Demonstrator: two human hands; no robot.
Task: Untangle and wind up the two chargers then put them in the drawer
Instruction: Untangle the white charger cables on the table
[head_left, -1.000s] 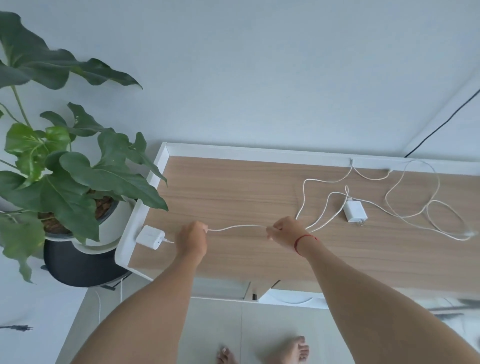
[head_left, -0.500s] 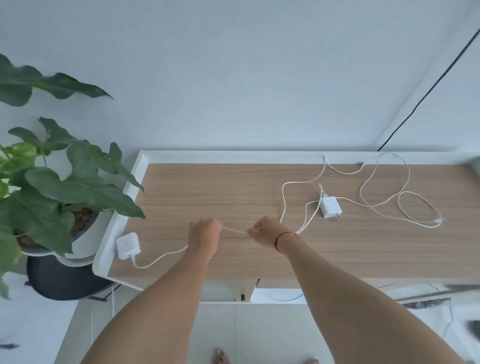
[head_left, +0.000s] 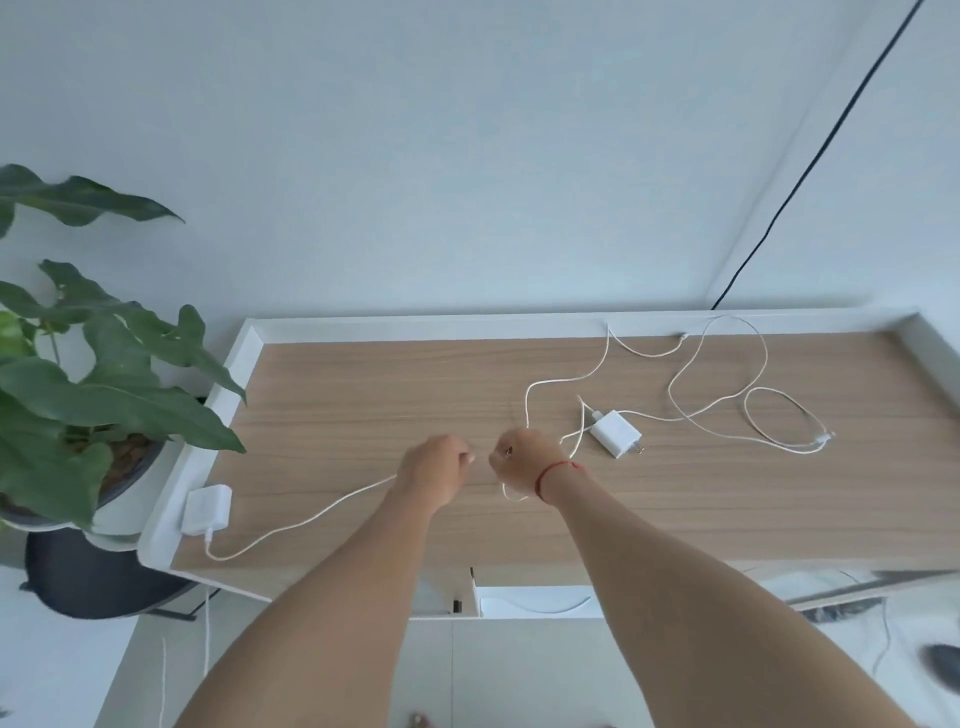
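Note:
Two white chargers lie on the wooden cabinet top (head_left: 363, 405). One adapter (head_left: 209, 508) rests on the left rim, and its cable (head_left: 301, 522) runs up into my left hand (head_left: 436, 467), which is closed on it. My right hand (head_left: 522, 462), with a red thread at the wrist, is closed on the same cable a short gap to the right, a small loop hanging below it. The second adapter (head_left: 615, 433) lies just right of my right hand. Its cable (head_left: 727, 405) sprawls in loops toward the back right. A drawer (head_left: 535, 603) stands slightly open below the front edge.
A large leafy potted plant (head_left: 78, 395) stands close against the cabinet's left side. A black cable (head_left: 810, 166) runs down the wall at the back right. A raised white rim (head_left: 467, 326) borders the top at the back and sides. Tiled floor lies below.
My hands have come close together along the cable, leaving slack between the left adapter and my left hand. The view has shifted left, so everything sits further right and lower.

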